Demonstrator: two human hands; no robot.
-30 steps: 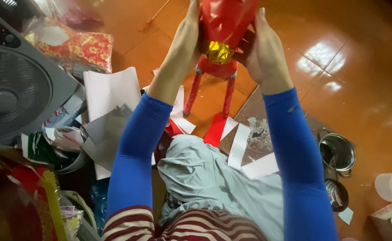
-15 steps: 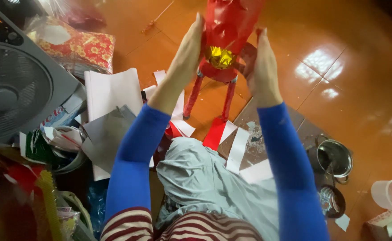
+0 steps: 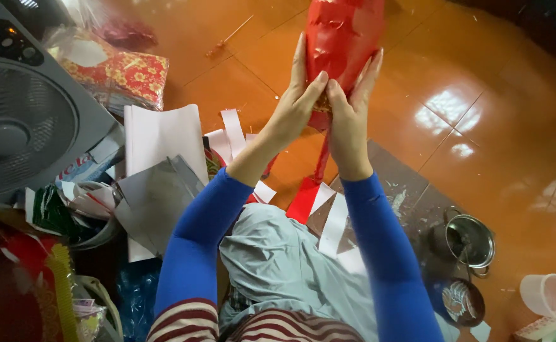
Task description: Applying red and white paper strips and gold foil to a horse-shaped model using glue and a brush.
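Overhead, both hands' grip (image 3: 325,104) tight around red paper figure (image 3: 341,38); below, paper scraps (image 3: 233,130), fan (image 3: 18,126), metal pot (image 3: 471,240).

Probably a home; tiled floor (image 3: 480,76); fan (image 3: 18,126).

Left hand (image 3: 293,107) and right hand (image 3: 349,117) clasped a red paper figure (image 3: 341,38) above the orange floor (image 3: 493,76), thumbs touching, near a steel pot (image 3: 471,240).

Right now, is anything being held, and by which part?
Yes. Both hands hold a red paper-covered object by its narrowing lower end: the left hand and right hand press in from either side, thumbs meeting at the front.
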